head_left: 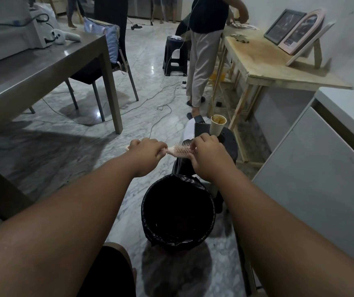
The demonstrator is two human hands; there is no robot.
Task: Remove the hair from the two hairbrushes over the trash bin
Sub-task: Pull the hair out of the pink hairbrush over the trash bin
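Floor (150, 61): pale marble, with cables trailing across it.
Grey table (32, 67): off to the left, a soft toy (64, 35) lying on it and a chair (107, 50) with a blue bag pushed against its far side.
Wooden table (279, 61): on the right by the wall, carrying picture frames (296, 28); a person in pale trousers (199, 65) stands at its near end.
White cabinet (321, 157): close on the right.
Trash bin (178, 211): lined with a black bag, on the floor beneath and just nearer than the hands.
Dark stool (227, 144): just behind the bin, partly hidden by the right hand, with a paper cup (217, 125) on top.
Left hand (148, 153): fingers wrapped round the brush handle.
Right hand (208, 155): fingers curled onto the bristle end; I cannot tell if they pinch hair.
Pink hairbrush (179, 151): held level between both hands, above the bin's far rim.
Writing: none readable.
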